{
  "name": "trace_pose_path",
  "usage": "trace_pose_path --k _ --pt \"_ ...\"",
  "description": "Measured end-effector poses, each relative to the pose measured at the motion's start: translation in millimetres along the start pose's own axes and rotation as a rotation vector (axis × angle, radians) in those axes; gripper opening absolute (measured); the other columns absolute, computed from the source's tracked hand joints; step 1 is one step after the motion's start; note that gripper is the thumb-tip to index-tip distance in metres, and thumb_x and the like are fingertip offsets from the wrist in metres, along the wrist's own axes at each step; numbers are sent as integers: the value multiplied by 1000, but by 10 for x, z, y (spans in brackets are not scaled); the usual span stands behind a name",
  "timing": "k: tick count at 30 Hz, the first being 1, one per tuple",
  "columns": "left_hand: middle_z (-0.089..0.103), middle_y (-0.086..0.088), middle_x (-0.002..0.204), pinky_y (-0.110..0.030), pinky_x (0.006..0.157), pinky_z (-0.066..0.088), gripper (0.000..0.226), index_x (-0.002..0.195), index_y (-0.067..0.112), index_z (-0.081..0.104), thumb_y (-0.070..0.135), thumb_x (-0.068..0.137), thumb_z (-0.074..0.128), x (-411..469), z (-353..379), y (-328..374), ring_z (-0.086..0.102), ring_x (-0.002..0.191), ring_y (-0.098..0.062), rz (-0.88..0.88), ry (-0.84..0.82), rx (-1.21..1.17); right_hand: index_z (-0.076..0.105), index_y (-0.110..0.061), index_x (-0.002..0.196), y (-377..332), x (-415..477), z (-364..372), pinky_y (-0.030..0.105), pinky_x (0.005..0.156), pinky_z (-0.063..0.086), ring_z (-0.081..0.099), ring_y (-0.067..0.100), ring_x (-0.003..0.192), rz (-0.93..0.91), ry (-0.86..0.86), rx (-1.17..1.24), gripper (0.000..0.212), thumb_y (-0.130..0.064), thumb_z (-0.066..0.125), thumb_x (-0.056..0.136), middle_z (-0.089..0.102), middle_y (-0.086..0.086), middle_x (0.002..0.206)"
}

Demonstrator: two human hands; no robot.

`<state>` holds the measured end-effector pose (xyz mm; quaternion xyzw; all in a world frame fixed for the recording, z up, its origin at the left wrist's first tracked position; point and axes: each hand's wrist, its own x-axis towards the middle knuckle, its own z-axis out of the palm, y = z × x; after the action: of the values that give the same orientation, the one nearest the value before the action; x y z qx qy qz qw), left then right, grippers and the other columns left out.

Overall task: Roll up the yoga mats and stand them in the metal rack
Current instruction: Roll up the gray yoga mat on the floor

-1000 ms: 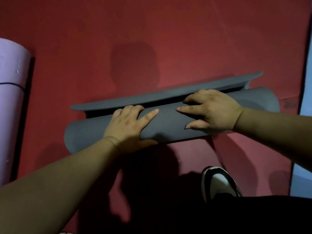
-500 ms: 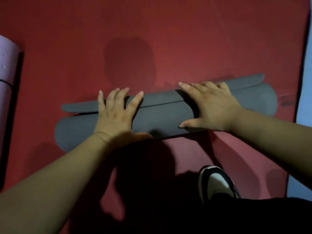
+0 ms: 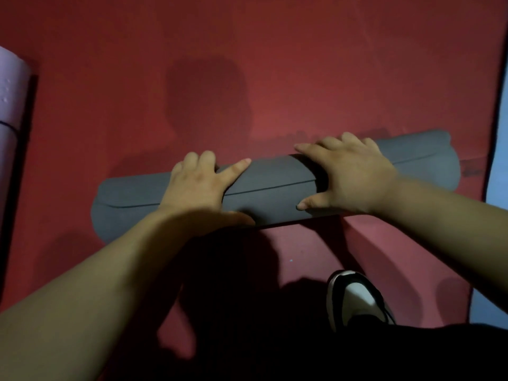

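A grey yoga mat [image 3: 275,188] lies rolled into a tube across the red floor, slanting up to the right. Its loose end lies flat against the roll as a thin seam. My left hand [image 3: 200,185] presses on the roll left of its middle, fingers curled over the far side, thumb at the near edge. On the right half rests my right hand [image 3: 349,177], palm down, fingers over the top. The metal rack is out of sight.
A lilac rolled mat [image 3: 11,105] lies at the left edge. My black-and-white shoe [image 3: 354,298] stands on the red floor [image 3: 275,64] near the bottom right. A pale blue surface [image 3: 497,188] runs along the right edge.
The mat's loose flap, raised a second ago, has been rolled down flat onto the tube. Both hands moved forward over the top of the roll.
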<state>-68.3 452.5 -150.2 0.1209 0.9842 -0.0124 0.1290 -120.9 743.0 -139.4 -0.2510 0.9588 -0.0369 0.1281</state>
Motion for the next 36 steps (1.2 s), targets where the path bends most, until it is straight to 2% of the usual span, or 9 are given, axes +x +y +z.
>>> trace_pose_path --k 8,14,17,21,24,27,30,32,36 --pt "29 -2 156 -64 117 22 112 156 49 0 101 63 36 -108 74 287 30 143 -29 -28 -99 -103 51 -32 146 165 -408 241 47 106 32 46 25 132 20 140 165 82 -81 46 81 55 -4 144" --pt "17 -5 166 -61 123 10 113 156 50 -7 96 69 49 121 -21 1010 17 152 -31 35 -139 -129 56 -29 142 486 -785 364 54 117 24 36 31 145 350 282 164 72 -75 37 90 52 3 150" --pt "17 -5 165 -62 122 13 113 156 49 -7 94 70 51 279 -38 1393 18 151 -34 75 -136 -127 47 -34 147 699 -909 368 58 119 19 24 39 150 611 316 186 75 -78 39 88 36 10 160" --pt "21 -7 164 -61 119 20 114 157 47 -6 94 70 50 461 -58 1711 24 148 -35 117 -120 -102 29 -33 157 888 -1012 366 49 121 28 33 36 148 836 324 537 90 -81 51 84 33 12 162" --pt "20 -7 165 -60 118 22 115 157 46 -8 93 71 51 569 -110 1892 25 147 -37 145 -143 -97 29 -35 158 904 -1052 342 26 106 36 48 19 139 842 397 842 85 -62 68 87 47 -3 156" --pt "19 -8 165 -61 117 24 117 156 47 -10 92 69 54 650 -214 2079 27 147 -38 181 -171 -112 32 -35 158 942 -1070 267 21 102 36 51 12 135 857 480 983 80 -49 72 89 52 -5 151" --pt "18 -6 168 -61 117 27 122 156 47 -11 92 66 58 703 -458 2154 28 148 -38 189 -143 -149 44 -35 152 984 -1089 38 25 94 47 62 2 98 854 576 1110 62 -35 68 94 68 -5 103" --pt "21 -7 167 -59 115 33 125 156 47 -10 92 63 60 705 -724 2081 33 147 -36 202 -85 -198 53 -31 146 970 -1097 -248 23 78 48 55 2 71 764 643 1199 50 -25 65 97 58 -6 75" --pt "35 1 155 -53 108 44 126 156 49 -9 90 59 60 439 -1410 1745 45 136 -30 209 41 -301 57 -21 142 671 -1108 -966 15 85 50 66 -3 91 446 682 1377 43 -13 65 100 72 -8 97"
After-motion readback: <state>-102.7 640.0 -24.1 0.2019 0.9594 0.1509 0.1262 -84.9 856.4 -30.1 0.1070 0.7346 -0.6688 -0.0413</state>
